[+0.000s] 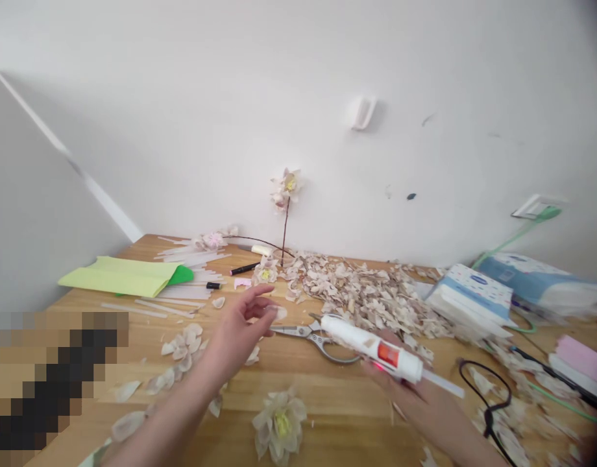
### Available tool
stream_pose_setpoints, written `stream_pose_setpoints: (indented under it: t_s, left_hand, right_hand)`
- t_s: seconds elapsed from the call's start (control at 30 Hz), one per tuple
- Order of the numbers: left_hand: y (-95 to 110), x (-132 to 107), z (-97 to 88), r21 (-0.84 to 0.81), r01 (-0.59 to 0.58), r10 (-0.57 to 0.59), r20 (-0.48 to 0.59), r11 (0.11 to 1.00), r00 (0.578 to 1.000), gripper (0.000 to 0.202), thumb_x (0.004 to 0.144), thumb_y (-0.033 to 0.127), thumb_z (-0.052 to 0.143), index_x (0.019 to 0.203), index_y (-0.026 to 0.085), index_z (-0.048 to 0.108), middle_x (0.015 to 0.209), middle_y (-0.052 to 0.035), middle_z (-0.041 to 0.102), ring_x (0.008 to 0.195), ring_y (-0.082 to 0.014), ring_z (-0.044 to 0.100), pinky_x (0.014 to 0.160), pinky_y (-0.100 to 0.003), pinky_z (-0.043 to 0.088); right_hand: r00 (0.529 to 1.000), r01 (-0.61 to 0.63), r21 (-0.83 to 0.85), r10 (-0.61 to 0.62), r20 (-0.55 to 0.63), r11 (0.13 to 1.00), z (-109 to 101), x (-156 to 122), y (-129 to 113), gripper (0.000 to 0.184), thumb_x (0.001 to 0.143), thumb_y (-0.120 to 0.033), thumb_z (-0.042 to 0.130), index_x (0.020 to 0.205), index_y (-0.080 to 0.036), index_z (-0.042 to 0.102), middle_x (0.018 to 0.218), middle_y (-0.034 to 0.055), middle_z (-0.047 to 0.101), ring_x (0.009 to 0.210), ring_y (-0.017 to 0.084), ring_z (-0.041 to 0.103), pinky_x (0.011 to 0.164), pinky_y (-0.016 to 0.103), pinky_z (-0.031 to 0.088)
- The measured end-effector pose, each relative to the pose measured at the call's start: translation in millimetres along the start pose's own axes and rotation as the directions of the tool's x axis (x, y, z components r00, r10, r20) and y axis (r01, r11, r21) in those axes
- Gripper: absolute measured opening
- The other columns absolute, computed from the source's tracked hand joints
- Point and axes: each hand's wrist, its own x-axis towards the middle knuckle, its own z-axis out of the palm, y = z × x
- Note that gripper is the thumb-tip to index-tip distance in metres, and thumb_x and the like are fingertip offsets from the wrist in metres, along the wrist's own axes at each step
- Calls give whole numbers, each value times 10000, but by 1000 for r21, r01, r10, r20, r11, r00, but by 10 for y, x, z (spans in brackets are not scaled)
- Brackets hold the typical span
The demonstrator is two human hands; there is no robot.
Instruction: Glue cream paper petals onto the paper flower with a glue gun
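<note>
Left of centre on the wooden tabletop [357,415], loose petals [184,344] lie scattered beside the left forearm. The left hand [244,324] appears to pinch one pale petal [280,312] between thumb and fingertips, above the table; it looks nearly weightless, thin and easily torn, so a light grip near its edge should suit. Below, a yellow-centred flower [280,425] lies face up, probably delicate, best lifted from underneath. Between the hands rest metal scissors [304,331], stiff and likely smooth. Well apart from the left, the right hand [405,392] is wrapped around a white glue gun [361,340], nozzle pointing left: rigid, moderately light, best held by its body, away from the possibly hot tip. A translucent glue stick [444,384] juts from its rear.
</note>
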Motion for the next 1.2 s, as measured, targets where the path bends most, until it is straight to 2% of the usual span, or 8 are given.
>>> stream_pose_setpoints:
  t_s: [0.1, 0.23, 0.33, 0.43, 0.53, 0.7, 0.83, 1.2]
  left_hand:
    - [-55, -41, 31, 75, -66, 66, -6, 995, 998, 427, 644, 325, 651, 1045, 203, 571, 818, -30, 621, 700, -161, 594, 558, -287, 539]
    - [-106, -77, 42, 177, -125, 130, -19, 976, 991, 401, 706, 307, 612, 1094, 233, 547, 865, -32, 616, 755, -167, 605, 610, -290, 540]
    - [-120, -95, 58, 228, -159, 166, -14, 961, 986, 384, 730, 299, 597, 1104, 239, 536, 829, -23, 622, 756, -164, 614, 614, -276, 534]
    - [-120, -113, 71, 253, -178, 188, -14, 951, 982, 376, 734, 290, 599, 1102, 242, 538, 821, -21, 633, 757, -161, 621, 611, -262, 532]
    - [-118, -130, 78, 260, -181, 192, -17, 948, 981, 368, 734, 288, 602, 1095, 245, 542, 826, -23, 641, 767, -165, 625, 605, -255, 530]
    - [-107, -139, 85, 272, -170, 178, -4, 947, 984, 368, 727, 280, 607, 1087, 244, 540, 820, -28, 649, 757, -169, 628, 573, -251, 522]
    - [-99, -139, 89, 269, -166, 174, -5, 949, 985, 370, 718, 279, 610, 1079, 239, 542, 812, -32, 652, 749, -174, 632, 567, -256, 522]
    - [-87, -142, 87, 266, -165, 174, -10, 950, 985, 372, 711, 280, 615, 1073, 230, 548, 813, -35, 661, 729, -169, 635, 542, -240, 508]
  right_hand:
    - [997, -58, 81, 63, -55, 995, 96, 3, 42, 404, 781, -540, 459, 946, -209, 620, 901, 86, 685, 931, 285, 609, 899, 468, 437]
    - [989, -81, 24, 84, -120, 996, 177, -25, -32, 471, 720, -559, 531, 1028, -212, 611, 1034, 100, 661, 993, 297, 589, 878, 445, 464]
    - [1000, 16, -38, -17, -5, 999, 162, -27, -142, 331, 748, -501, 524, 933, -247, 630, 947, 57, 685, 894, 261, 629, 729, 344, 536]
    - [994, 91, -82, -86, 62, 992, 129, 4, -192, 266, 781, -471, 485, 833, -251, 626, 819, 35, 687, 823, 242, 643, 632, 299, 537]
    - [994, 101, -106, -97, 42, 989, 124, 38, -221, 266, 785, -468, 469, 823, -251, 618, 771, 29, 676, 783, 237, 640, 623, 306, 525]
    - [990, 135, -57, -132, 39, 989, 123, 66, -349, 244, 785, -472, 457, 693, -273, 565, 607, -10, 617, 579, 199, 597, 517, 289, 470]
    - [985, 163, -51, -160, 57, 985, 105, 72, -383, 228, 784, -456, 470, 680, -270, 551, 608, -13, 617, 565, 194, 593, 500, 284, 462]
    - [989, 133, -41, -130, 67, 990, 130, 81, -365, 310, 815, -506, 410, 642, -257, 474, 585, -14, 554, 547, 185, 559, 509, 294, 433]
